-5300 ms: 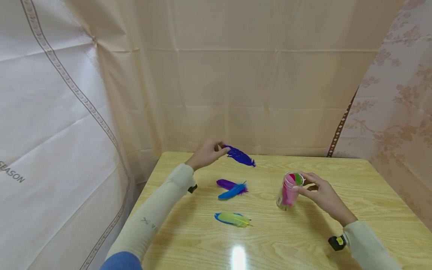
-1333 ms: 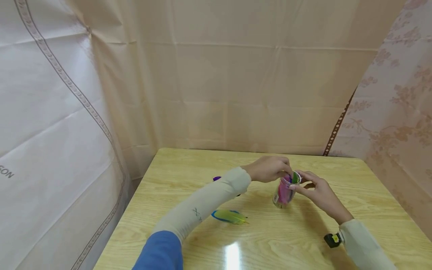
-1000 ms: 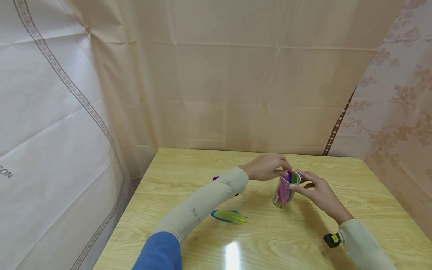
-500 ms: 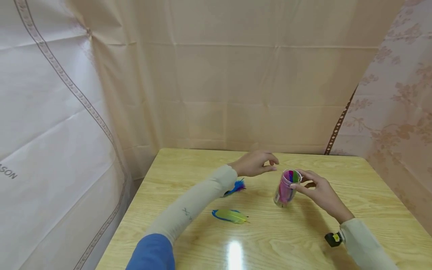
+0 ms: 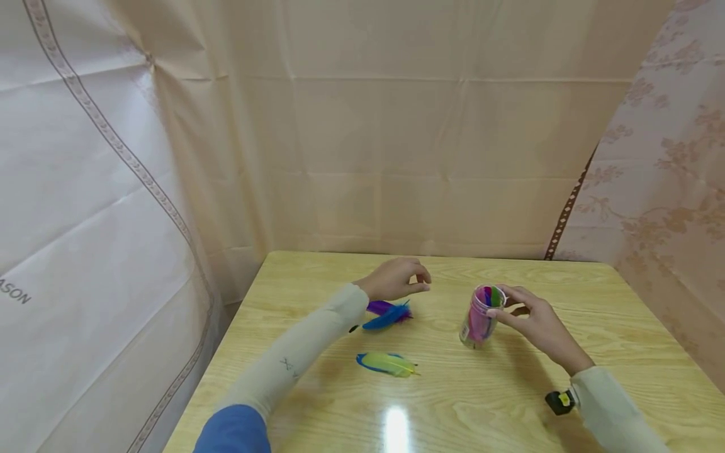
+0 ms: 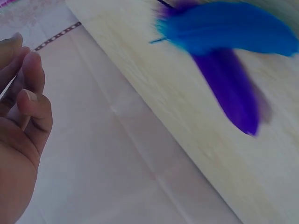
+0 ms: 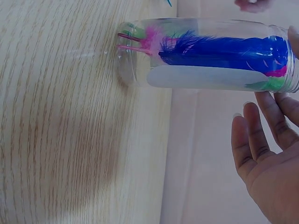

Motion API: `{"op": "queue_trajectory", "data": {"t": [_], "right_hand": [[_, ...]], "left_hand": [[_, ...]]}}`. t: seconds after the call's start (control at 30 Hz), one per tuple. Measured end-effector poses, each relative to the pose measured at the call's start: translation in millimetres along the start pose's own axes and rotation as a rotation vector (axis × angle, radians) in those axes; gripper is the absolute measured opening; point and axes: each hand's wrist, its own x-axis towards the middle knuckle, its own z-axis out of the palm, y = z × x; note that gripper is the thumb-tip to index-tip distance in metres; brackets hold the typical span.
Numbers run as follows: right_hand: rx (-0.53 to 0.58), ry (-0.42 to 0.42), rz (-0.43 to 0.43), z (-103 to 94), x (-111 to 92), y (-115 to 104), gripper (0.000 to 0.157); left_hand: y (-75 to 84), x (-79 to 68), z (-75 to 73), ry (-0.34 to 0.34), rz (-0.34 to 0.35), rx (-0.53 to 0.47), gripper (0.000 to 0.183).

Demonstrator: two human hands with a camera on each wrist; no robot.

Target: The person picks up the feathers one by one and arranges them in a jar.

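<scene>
My right hand grips a clear glass jar near its rim, thumb on one side and fingers on the other. Pink, green and dark blue feathers stand inside; the dark blue feather shows through the glass in the right wrist view. Above the table my left hand hangs with loosely bent fingers and nothing in them. Just below it, a light blue feather lies across a purple feather. Nearer the front, a yellow-green feather rests over a blue one, mostly hidden.
The wooden table has its back edge against a beige cloth curtain. White cloth hangs at the left and flowered cloth at the right. A bright light reflection falls near the front of the table.
My left hand carried the dark blue feather to the jar, put it in and let go. It has since moved back left over the crossed feathers. The right hand still holds the jar.
</scene>
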Motion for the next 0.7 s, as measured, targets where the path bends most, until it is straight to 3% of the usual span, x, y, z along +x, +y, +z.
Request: {"op": "queue_trajectory", "data": {"t": [0.23,0.7], "right_hand": [[0.006,-0.001,-0.001,0.0,1,0,0.064],[0.009,0.0,-0.006,1.1,0,0,0.063]], "left_hand": [[-22.7,-28.3,6.0,-0.021,-0.065,-0.009,0.021],[-68.1,-80.0,25.3,0.001,-0.209,-0.028,0.014]]}}
